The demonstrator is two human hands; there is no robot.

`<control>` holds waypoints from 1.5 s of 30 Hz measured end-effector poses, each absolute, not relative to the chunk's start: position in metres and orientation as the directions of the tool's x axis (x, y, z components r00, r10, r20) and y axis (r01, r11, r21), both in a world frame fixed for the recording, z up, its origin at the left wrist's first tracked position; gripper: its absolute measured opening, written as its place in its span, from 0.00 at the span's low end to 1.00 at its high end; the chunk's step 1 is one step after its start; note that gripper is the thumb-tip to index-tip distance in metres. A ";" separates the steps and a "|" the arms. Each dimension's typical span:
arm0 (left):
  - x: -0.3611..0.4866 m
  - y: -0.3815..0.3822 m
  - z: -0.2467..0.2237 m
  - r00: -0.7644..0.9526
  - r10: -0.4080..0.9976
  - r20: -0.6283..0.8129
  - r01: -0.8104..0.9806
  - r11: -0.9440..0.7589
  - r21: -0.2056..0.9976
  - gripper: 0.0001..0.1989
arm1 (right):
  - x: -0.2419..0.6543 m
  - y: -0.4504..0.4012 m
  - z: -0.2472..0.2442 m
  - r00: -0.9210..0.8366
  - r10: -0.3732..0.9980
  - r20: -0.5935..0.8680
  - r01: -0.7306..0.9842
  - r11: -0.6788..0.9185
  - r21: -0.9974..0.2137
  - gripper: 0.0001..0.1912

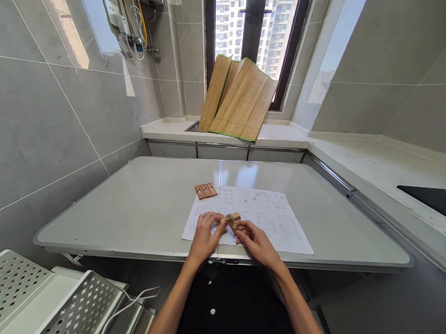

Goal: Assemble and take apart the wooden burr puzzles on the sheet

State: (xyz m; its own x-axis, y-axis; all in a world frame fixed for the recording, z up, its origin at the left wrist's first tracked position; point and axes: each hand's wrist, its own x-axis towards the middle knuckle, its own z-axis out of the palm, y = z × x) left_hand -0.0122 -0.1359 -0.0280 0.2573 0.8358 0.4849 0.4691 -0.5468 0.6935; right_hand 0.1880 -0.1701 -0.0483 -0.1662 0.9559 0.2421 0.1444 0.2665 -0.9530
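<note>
Pinching blocky wooden pieces (230, 220) with curled left hand (204, 232) and right hand (258, 243). Counting one paper sheet (276, 220), one row of notched bars (206, 190).

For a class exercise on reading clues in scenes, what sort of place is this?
Probably a home kitchen: there are glossy grey tiled walls, a long white smooth-topped counter, and a flat black panel set on it, perhaps a cooktop, though the frame cuts it off.

LH (205, 236), RH (256, 242), wood pcs (232, 221) held btwn
</note>
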 end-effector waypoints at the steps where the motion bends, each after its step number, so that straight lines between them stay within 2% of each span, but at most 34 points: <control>1: -0.012 -0.136 -0.029 0.238 0.838 0.491 0.478 -0.541 0.692 0.09 | 0.188 -0.170 -0.048 -0.163 0.957 0.241 0.141 0.264 -0.954 0.16; 5: -0.013 -0.135 -0.032 0.071 0.853 0.517 0.545 -0.467 0.696 0.09 | 0.185 -0.169 -0.049 -0.072 0.976 0.203 0.142 0.212 -0.967 0.17; 9: -0.017 -0.136 -0.034 -0.044 0.821 0.569 0.668 -0.399 0.628 0.10 | 0.182 -0.167 -0.050 0.021 0.982 0.189 0.271 0.177 -0.946 0.17; 14: -0.021 -0.141 -0.037 -0.027 0.786 0.618 0.812 -0.343 0.472 0.06 | 0.177 -0.165 -0.050 0.109 0.976 0.190 0.411 0.130 -0.903 0.14; 21: -0.018 -0.143 -0.041 0.049 0.791 0.610 0.866 -0.338 0.368 0.05 | 0.168 -0.160 -0.052 0.156 0.969 0.189 0.561 0.071 -0.825 0.09; 30: -0.017 -0.145 -0.039 0.055 0.824 0.564 0.804 -0.371 0.464 0.09 | 0.162 -0.159 -0.051 0.159 0.966 0.205 0.686 0.041 -0.726 0.06; 35: -0.018 -0.146 -0.033 0.147 0.833 0.533 0.733 -0.454 0.507 0.11 | 0.160 -0.159 -0.053 0.166 0.962 0.216 0.716 0.033 -0.698 0.08; 41: -0.022 -0.147 -0.036 0.272 0.823 0.499 0.661 -0.537 0.525 0.25 | 0.158 -0.160 -0.053 0.186 0.958 0.220 0.742 0.010 -0.670 0.09; 45: -0.025 -0.144 -0.040 0.353 0.810 0.469 0.633 -0.576 0.518 0.31 | 0.157 -0.160 -0.055 0.190 0.952 0.238 0.748 0.017 -0.664 0.08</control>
